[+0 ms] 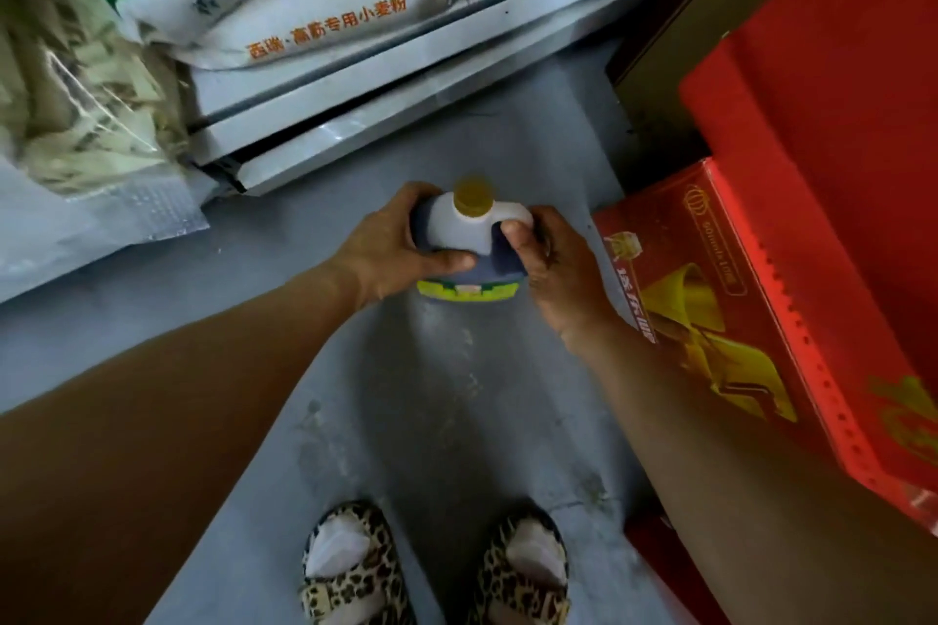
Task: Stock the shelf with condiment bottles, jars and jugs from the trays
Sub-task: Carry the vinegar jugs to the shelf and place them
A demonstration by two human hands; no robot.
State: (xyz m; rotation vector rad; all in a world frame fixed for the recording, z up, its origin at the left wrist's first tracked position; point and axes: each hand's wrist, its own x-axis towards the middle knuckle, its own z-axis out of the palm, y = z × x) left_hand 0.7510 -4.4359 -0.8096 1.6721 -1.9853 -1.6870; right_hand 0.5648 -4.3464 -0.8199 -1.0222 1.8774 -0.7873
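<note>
Hands, left [391, 251] and right [550, 269], grip a yellow-capped jug [469, 239] (label unreadable)

Plastic jug [459, 239], metal shelf [406, 81], card box [736, 289].
Jug smooth w/ glossy label; shelf matt grey; box glossy red; floor [457, 396] matt, scuffed.

Two bare forearms, no sleeves in view; no watch, ring or bracelet to see on left hand [391, 251] or right hand [553, 269]; short plain nails on thumbs. On both feet, open-toe sandals [350, 574] with leopard print, tan and black spots, wide straps with a small buckle; inside them white socks [533, 558], showing at the toes.
</note>
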